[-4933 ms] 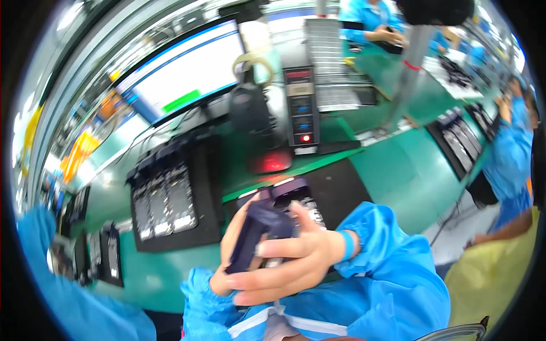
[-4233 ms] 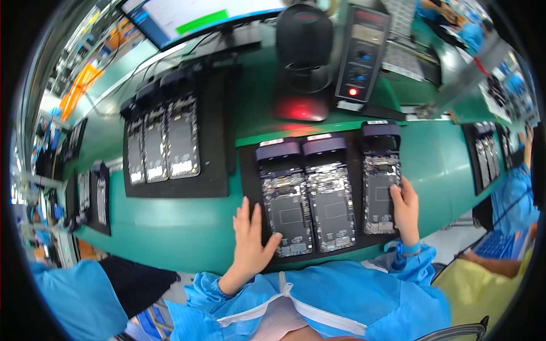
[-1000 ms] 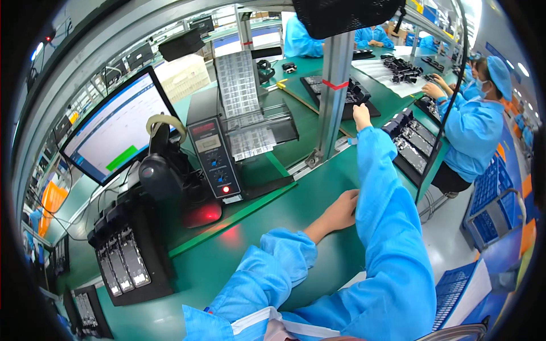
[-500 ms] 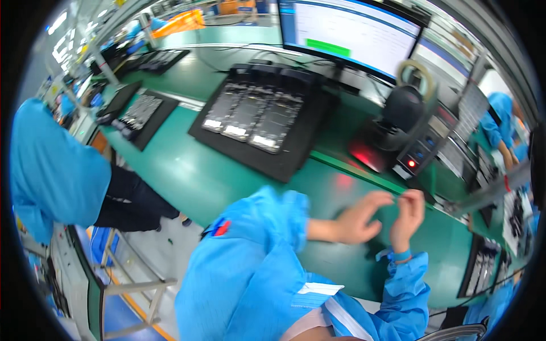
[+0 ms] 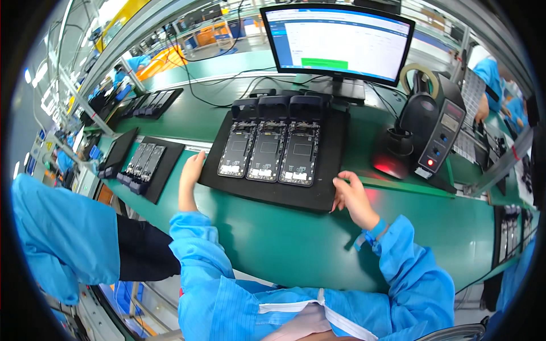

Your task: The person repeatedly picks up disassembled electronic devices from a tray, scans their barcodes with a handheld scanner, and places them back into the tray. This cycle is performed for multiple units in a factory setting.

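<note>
A flat black foam tray (image 5: 256,192) lies on the green bench in front of me. Three opened smartphones (image 5: 265,152) sit side by side on it, their inner boards bare and their dark upper parts (image 5: 273,108) raised at the far end. My left hand (image 5: 192,172) grips the tray's left edge, its thumb side partly hidden. At the near right corner, my right hand (image 5: 354,199) has its fingers bent around the tray's edge.
A monitor (image 5: 341,42) stands behind the tray. To the right are a black scanner on a stand (image 5: 418,116), a control box with a red light (image 5: 442,136) and a tape roll (image 5: 405,77). Another phone tray (image 5: 152,170) lies left, beside a person in blue (image 5: 68,233).
My hands were close together over the bench, right of the tray. They have parted and now hold its two sides. My view has straightened and is sharper.
</note>
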Action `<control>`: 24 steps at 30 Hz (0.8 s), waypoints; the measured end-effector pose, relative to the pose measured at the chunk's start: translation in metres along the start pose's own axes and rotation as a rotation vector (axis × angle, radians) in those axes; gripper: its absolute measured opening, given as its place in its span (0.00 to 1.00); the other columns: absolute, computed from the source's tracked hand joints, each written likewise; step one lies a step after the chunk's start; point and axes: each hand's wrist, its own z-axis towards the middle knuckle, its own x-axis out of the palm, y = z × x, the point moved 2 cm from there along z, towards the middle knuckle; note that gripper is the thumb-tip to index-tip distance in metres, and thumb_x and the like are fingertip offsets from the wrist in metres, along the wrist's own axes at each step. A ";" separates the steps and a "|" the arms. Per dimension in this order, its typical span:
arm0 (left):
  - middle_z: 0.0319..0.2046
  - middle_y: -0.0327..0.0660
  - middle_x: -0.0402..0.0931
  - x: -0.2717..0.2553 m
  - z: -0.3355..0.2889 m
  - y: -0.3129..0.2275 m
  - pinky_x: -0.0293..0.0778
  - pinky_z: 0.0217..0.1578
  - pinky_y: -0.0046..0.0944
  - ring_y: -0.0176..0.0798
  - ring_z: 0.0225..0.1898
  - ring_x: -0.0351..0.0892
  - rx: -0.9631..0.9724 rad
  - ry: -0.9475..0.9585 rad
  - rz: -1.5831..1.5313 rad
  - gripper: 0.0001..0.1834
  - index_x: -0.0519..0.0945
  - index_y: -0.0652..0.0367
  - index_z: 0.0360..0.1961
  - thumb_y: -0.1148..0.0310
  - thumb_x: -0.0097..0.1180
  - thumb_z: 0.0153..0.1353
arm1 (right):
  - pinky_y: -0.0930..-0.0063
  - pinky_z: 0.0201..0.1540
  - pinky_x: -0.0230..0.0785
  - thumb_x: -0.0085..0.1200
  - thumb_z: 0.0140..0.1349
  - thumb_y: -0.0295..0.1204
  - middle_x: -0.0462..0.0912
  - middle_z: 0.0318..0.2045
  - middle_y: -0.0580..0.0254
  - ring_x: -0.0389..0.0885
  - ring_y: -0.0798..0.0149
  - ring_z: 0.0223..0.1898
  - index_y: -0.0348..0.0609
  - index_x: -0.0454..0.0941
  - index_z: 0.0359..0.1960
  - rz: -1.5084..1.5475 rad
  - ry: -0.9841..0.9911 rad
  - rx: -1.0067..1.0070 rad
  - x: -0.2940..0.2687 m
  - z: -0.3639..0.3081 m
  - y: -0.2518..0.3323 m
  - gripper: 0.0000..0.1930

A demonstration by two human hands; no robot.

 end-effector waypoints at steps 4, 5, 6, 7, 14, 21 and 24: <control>0.35 0.41 0.75 -0.005 -0.017 -0.023 0.68 0.36 0.29 0.30 0.35 0.73 -0.040 0.246 -0.390 0.19 0.73 0.65 0.41 0.59 0.46 0.58 | 0.80 0.10 0.53 0.50 0.55 0.37 0.71 0.14 0.62 0.67 0.70 0.08 0.36 0.56 0.41 -0.151 -0.093 -0.002 0.010 0.006 0.010 0.22; 0.35 0.40 0.75 0.000 -0.020 -0.028 0.68 0.36 0.28 0.30 0.34 0.73 0.012 0.207 -0.401 0.18 0.73 0.65 0.41 0.60 0.47 0.58 | 0.79 0.10 0.53 0.51 0.55 0.38 0.70 0.13 0.62 0.65 0.71 0.08 0.36 0.56 0.41 -0.218 -0.134 -0.016 0.006 0.007 0.007 0.22; 0.35 0.39 0.74 -0.007 -0.020 -0.018 0.68 0.35 0.27 0.29 0.34 0.73 0.054 0.239 -0.471 0.16 0.73 0.66 0.41 0.64 0.49 0.57 | 0.80 0.11 0.54 0.53 0.53 0.37 0.69 0.13 0.65 0.64 0.73 0.09 0.36 0.56 0.41 -0.223 -0.165 -0.063 0.012 0.008 0.007 0.23; 0.34 0.39 0.74 -0.007 -0.023 -0.019 0.68 0.35 0.27 0.28 0.34 0.72 0.140 0.210 -0.455 0.16 0.73 0.66 0.41 0.64 0.49 0.57 | 0.80 0.13 0.56 0.53 0.53 0.33 0.69 0.14 0.65 0.66 0.75 0.12 0.38 0.57 0.41 -0.142 -0.229 -0.133 0.012 0.012 -0.001 0.20; 0.27 0.36 0.74 -0.023 -0.107 -0.048 0.67 0.26 0.24 0.24 0.26 0.71 0.418 0.084 -0.420 0.12 0.73 0.66 0.37 0.67 0.49 0.57 | 0.84 0.13 0.45 0.50 0.54 0.24 0.62 0.10 0.76 0.57 0.83 0.12 0.46 0.59 0.37 -0.176 -0.143 -0.416 0.003 -0.057 0.025 0.13; 0.21 0.27 0.59 0.035 -0.265 -0.081 0.53 0.22 0.23 0.21 0.23 0.55 0.294 0.183 -0.478 0.06 0.68 0.62 0.26 0.71 0.48 0.57 | 0.87 0.17 0.47 0.51 0.52 0.20 0.61 0.16 0.76 0.56 0.83 0.17 0.45 0.59 0.25 -0.341 -0.322 -0.523 -0.101 -0.217 0.028 0.11; 0.25 0.32 0.63 0.090 -0.314 -0.057 0.57 0.25 0.26 0.25 0.27 0.59 0.388 0.201 -0.488 0.06 0.69 0.62 0.31 0.70 0.48 0.56 | 0.82 0.16 0.49 0.51 0.52 0.20 0.64 0.14 0.72 0.58 0.80 0.15 0.44 0.60 0.23 -0.727 -0.393 -0.581 -0.157 -0.271 0.000 0.11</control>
